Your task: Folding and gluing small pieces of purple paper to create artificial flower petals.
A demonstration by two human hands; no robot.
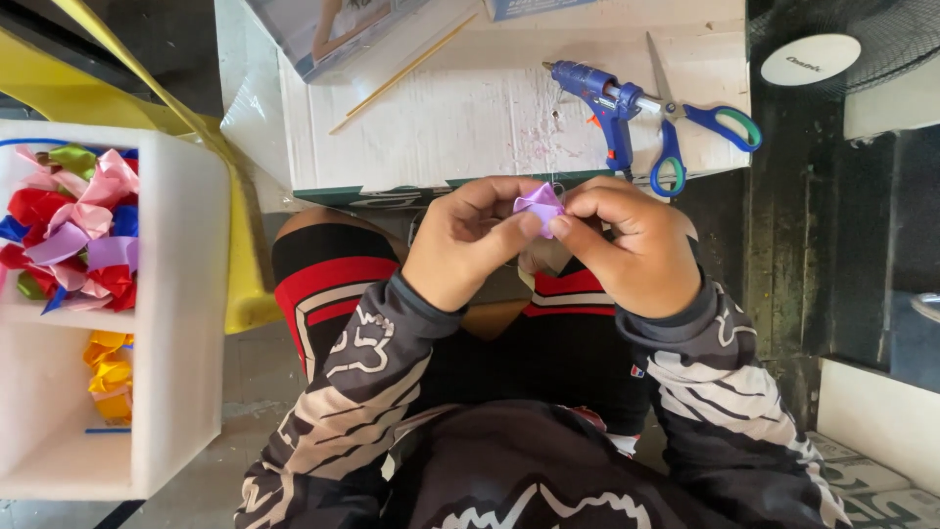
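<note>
The purple ribbon piece (540,205) is pinched between both hands above the lap, just before the white tabletop (470,127). The fingers of the left hand (468,240) and right hand (632,245) are clamped on it. A blue glue gun (599,98) and blue-handled scissors (700,122) are laid on the tabletop. A white compartmented box (186,294) of coloured ribbon pieces is placed at the left; a flat printed package (333,34) is set at the tabletop's far edge.
</note>
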